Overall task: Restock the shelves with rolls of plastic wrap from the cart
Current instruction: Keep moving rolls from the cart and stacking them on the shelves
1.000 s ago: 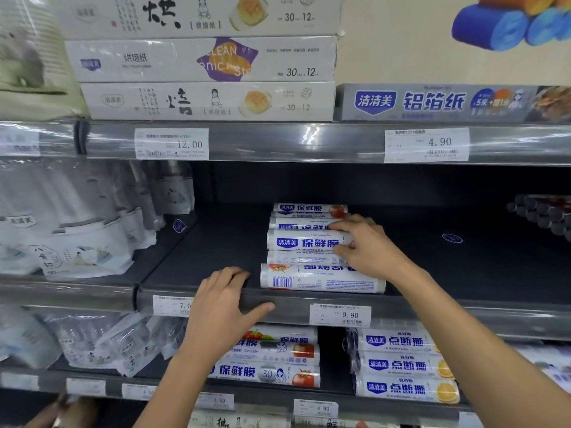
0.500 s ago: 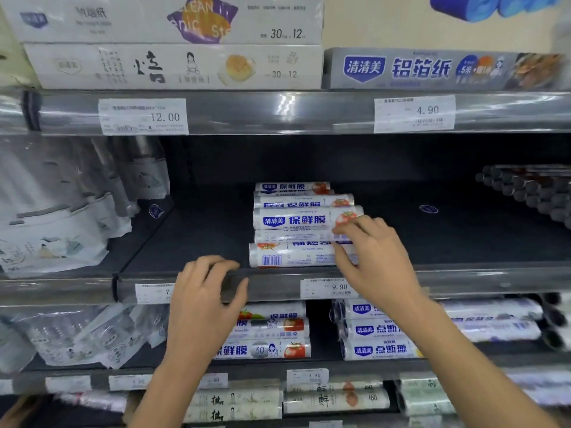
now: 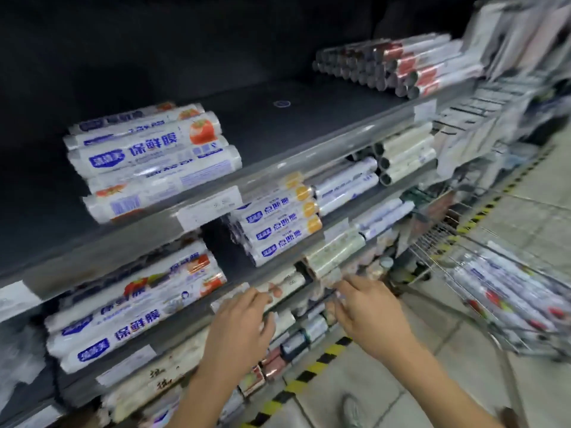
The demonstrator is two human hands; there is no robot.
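Left hand, right hand seemingly empty.

Rolls are white with blue labels, floor tape yellow-black striped.

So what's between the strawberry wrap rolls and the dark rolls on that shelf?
Between the wrap rolls and the dark rolls: bare shelf with one small round sticker, per the head view.

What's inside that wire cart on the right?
Wrapped rolls of plastic wrap, white with blue and red print, lie piled in the wire cart. The picture is blurred, so their number and whatever lies under the top layer cannot be made out.
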